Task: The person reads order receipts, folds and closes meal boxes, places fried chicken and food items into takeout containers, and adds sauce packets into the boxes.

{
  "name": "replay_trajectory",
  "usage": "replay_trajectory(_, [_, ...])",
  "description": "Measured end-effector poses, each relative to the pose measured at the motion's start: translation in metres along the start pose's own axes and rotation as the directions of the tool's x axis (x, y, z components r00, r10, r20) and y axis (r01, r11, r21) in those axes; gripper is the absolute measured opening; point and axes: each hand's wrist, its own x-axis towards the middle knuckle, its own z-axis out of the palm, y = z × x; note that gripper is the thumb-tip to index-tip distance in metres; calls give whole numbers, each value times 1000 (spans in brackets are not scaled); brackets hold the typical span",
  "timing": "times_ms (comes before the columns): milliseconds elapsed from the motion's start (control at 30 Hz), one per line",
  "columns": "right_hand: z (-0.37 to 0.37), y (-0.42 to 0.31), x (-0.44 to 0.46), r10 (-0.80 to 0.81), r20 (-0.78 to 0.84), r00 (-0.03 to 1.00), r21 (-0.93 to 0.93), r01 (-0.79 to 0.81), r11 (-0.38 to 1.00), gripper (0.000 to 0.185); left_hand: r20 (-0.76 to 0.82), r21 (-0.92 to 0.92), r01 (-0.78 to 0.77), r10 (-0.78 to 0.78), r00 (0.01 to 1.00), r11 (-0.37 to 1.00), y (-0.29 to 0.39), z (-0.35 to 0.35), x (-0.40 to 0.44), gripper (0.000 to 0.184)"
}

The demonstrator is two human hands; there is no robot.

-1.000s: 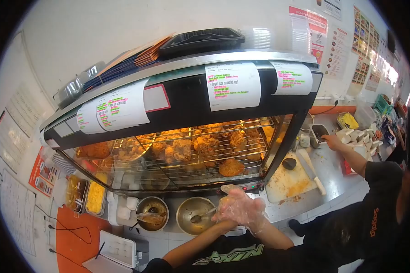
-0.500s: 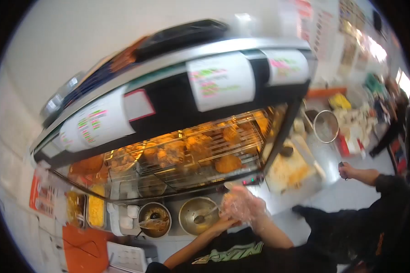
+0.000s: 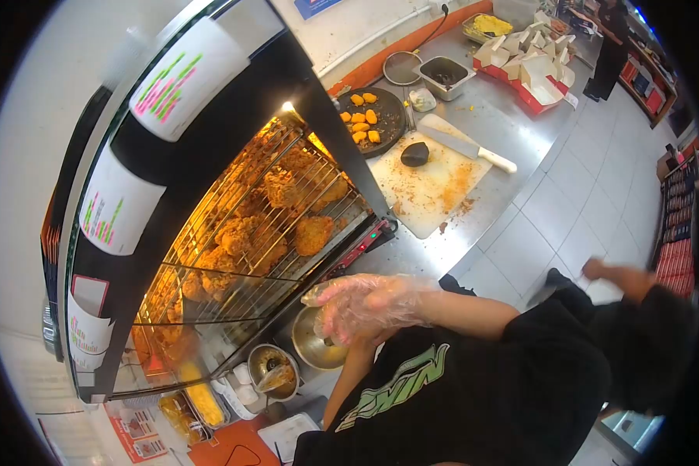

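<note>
My right hand (image 3: 388, 293) wears a clear plastic glove that bunches loosely at palm and wrist; its fingers stretch out to the left. Just beneath it, my left hand (image 3: 345, 325) touches the gloved hand and is mostly hidden behind it and the wrinkled plastic. Below both hands is a steel bowl (image 3: 307, 347), and a second steel bowl (image 3: 293, 382) beside it holds brown sauce and a plastic-covered utensil. Close by on the left stands a lit glass warming cabinet (image 3: 335, 140) with fried chicken (image 3: 235, 235) on its wire racks.
A cutting board (image 3: 429, 203) bears a knife (image 3: 462, 143) and a dark lump. Behind it are a round pan of nuggets (image 3: 392, 105), a strainer (image 3: 402, 68), a steel container (image 3: 458, 75) and open cartons (image 3: 524, 58). A co-worker's sleeve (image 3: 652, 334) is close on the right.
The view has swung right, so the cabinet now lies left and more counter shows. My hands remain together, the gloved right hand now flatter with fingers stretched left. The co-worker's arm has moved.
</note>
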Motion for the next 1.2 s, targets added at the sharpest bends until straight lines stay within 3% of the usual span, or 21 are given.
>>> replay_trajectory(67, [-12, -25, -23, 148, 50, 988, -215, -134, 967, 68, -8, 25, -10, 11, 1000, 1000, -6, 11, 10, 44])
replay_trajectory(133, [-44, -80, -50, 385, 110, 916, -465, -295, 835, 61, -27, 26, -19, 20, 999, 999, 3, 28, 18, 44])
replay_trajectory(167, [-79, -115, -61, 451, 2, 892, -495, -392, 776, 55, -190, 99, 97, -77, 979, 990, 24, 48, 18, 38])
replay_trajectory(200, [-107, -155, -71, 323, -94, 942, -620, -309, 721, 48, -353, 153, 216, -151, 923, 964, 42, 62, 25, 31])
replay_trajectory(233, [-138, -189, -72, 170, -498, 851, -681, -504, 531, 44, -383, 82, 211, -165, 909, 974, 55, 70, 25, 30])
replay_trajectory(267, [-156, -218, -60, -128, -591, 797, -773, -513, 373, 41, -412, 8, 203, -182, 893, 979, 58, 76, 20, 28])
replay_trajectory(333, [-263, -251, -40, -598, -502, 625, -819, -565, 97, 50, -505, -28, 177, -167, 847, 984, 32, 80, 13, 27])
replay_trajectory(367, [-267, -272, -17, -642, -462, 612, -615, -742, -265, 56, -541, -36, 210, -196, 818, 977, 32, 85, 15, 27])
replay_trajectory(500, [-378, -274, 21, -542, -490, 683, -570, -721, -394, 51, -658, -136, 262, -285, 697, 955, 43, 118, 32, 28])
replay_trajectory(567, [-380, -282, 36, -529, -562, 636, -557, -764, -326, 46, -685, -164, 292, -322, 654, 942, 47, 128, 44, 28])
replay_trajectory(633, [-393, -291, 47, -721, -540, 435, -517, -847, -125, 40, -710, -212, 326, -375, 596, 921, 46, 134, 45, 29])
replay_trajectory(733, [-392, -303, 50, -759, -541, 364, -384, -909, -162, 39, -708, -265, 315, -406, 578, 911, 45, 137, 48, 28])
replay_trajectory(867, [-401, -299, 54, -697, -555, 454, -342, -888, -307, 38, -758, -181, 363, -365, 541, 914, 47, 126, 60, 26])
replay_trajectory(933, [-425, -298, 48, -669, -416, 616, -497, -770, -400, 37, -780, -156, 349, -332, 530, 924, 56, 126, 61, 26])
replay_trajectory(967, [-428, -298, 46, -664, -421, 618, -498, -769, -400, 37, -781, -162, 350, -337, 525, 922, 56, 127, 57, 26])
replay_trajectory(1033, [-416, -312, 46, -711, -576, 403, -544, -838, -35, 35, -809, -176, 317, -320, 494, 932, 53, 126, 54, 26])
replay_trajectory(1067, [-465, -314, 30, -767, -379, 518, -775, -630, -43, 34, -811, -194, 312, -331, 482, 930, 54, 128, 52, 26])
replay_trajectory(1100, [-460, -320, 31, -765, -375, 524, -773, -632, -53, 34, -810, -198, 303, -330, 485, 932, 53, 130, 50, 26])
replay_trajectory(1133, [-455, -326, 31, -669, -603, 436, -787, -186, 588, 31, -819, -215, 319, -349, 456, 923, 51, 132, 47, 26])
replay_trajectory(1167, [-451, -335, 32, -455, -742, 492, -307, 355, 883, 28, -828, -229, 334, -363, 427, 914, 49, 133, 47, 26])
replay_trajectory(1200, [-441, -346, 32, -304, -795, 525, -114, 363, 925, 22, -832, -227, 336, -361, 421, 914, 48, 134, 46, 26])
